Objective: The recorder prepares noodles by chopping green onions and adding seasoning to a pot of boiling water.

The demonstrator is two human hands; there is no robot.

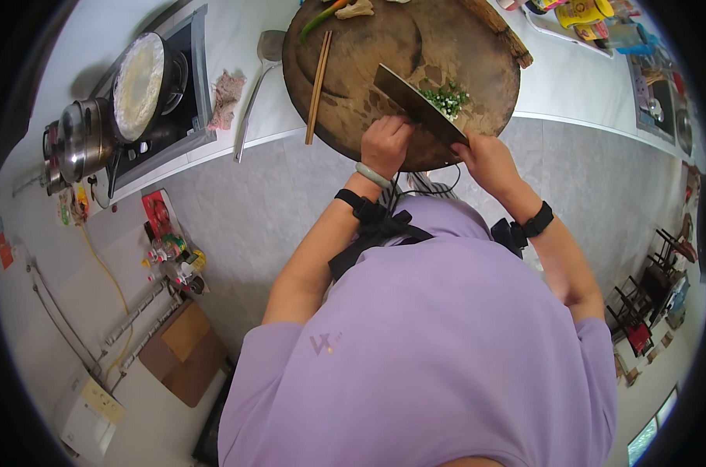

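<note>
My right hand [486, 159] grips the handle end of a cleaver [420, 105], whose broad blade slants up and left over a round wooden chopping block [353, 70]. Chopped green onion [446, 99] lies in a small heap just right of the blade. At the block's near edge, my left hand [386, 140] is curled beside the blade's left face; whether its fingers hold anything is hidden. A pair of wooden chopsticks [319, 87] rests on the block's left side. Near the far edge are a green and orange chili pepper [323, 20] and a piece of ginger [356, 9].
Left of the block lie a metal spatula [253, 99] and a crumpled cloth [227, 99]. Farther left, a pan [138, 87] with pale contents sits on a gas stove [190, 87], near a lidded steel pot [83, 140]. Jars [583, 13] stand in a tray at the upper right.
</note>
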